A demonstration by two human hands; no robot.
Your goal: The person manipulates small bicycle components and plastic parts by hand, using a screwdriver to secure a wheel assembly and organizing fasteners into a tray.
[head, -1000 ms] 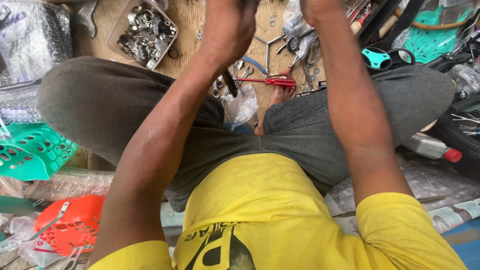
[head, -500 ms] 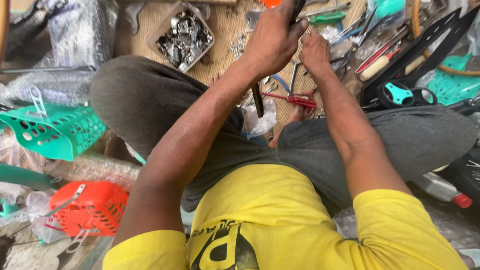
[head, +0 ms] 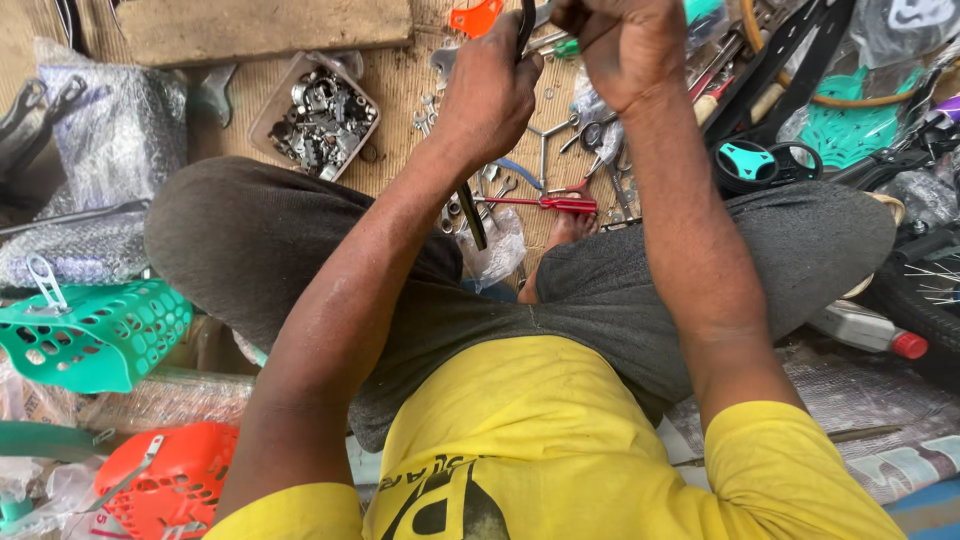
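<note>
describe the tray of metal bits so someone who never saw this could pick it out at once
Start at the person's left knee in grey trousers, then look just beyond it on the woven mat. There lies a small shallow tray, heaped with silvery metal parts. The tools nearby lie loose on the mat; only these sit in a container.

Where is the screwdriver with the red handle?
In the head view, the red-handled screwdriver lies on the mat near the middle, just past the person's crossed legs, beside loose wrenches and below the raised right hand.
</note>
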